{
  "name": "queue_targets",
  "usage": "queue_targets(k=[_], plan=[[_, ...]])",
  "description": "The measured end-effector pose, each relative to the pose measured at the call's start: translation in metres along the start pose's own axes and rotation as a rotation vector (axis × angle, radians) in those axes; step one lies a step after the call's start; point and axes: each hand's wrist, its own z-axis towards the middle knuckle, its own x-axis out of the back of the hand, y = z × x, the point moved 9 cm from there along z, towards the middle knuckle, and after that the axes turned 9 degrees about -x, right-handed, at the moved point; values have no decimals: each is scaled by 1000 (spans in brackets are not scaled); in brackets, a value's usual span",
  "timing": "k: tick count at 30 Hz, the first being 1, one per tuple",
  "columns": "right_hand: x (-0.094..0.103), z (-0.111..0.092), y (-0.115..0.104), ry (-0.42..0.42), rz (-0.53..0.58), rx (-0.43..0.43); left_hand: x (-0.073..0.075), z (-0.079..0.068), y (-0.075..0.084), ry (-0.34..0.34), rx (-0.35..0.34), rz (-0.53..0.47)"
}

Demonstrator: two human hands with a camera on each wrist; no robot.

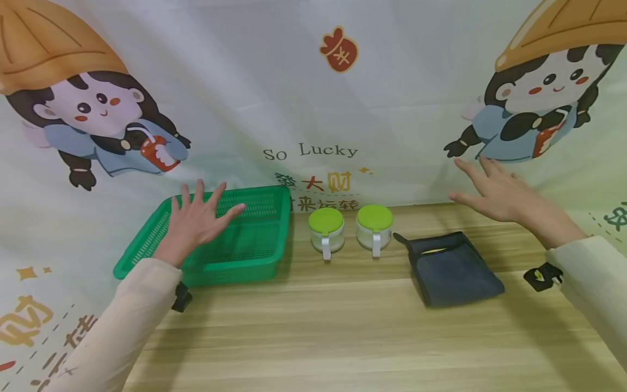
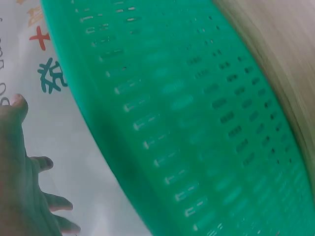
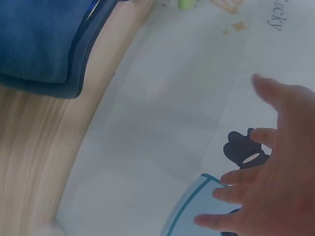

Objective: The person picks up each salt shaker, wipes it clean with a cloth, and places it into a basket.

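My left hand (image 1: 195, 222) hovers over a green plastic basket (image 1: 254, 271), fingers spread and holding nothing. In the left wrist view, the slotted wall of the basket (image 2: 197, 113) fills most of the picture, with the left hand (image 2: 19, 182) at the edge. My right hand (image 1: 504, 193) is raised at the back right, fingers apart, with nothing in it. Nearest to it lies a folded dark blue cloth (image 1: 455, 272) with a loop at one corner. Two clear jars with green lids and handles, a left jar (image 1: 326, 231) and a right jar (image 1: 375, 226), stand between basket and cloth.
A pale wooden table (image 1: 318, 332) carries all these things. Behind it hangs a white printed curtain (image 1: 235, 81) with cartoon figures and lettering, close to the table's back edge. Small black devices sit at both wrists.
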Motion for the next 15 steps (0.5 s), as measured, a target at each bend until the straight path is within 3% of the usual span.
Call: queue_targets(k=[7, 15], plan=[[-7, -6, -3, 27, 65, 53, -3, 2, 21, 8, -40, -117], [-36, -14, 0, -46, 197, 42, 2, 2, 73, 108, -124, -278]])
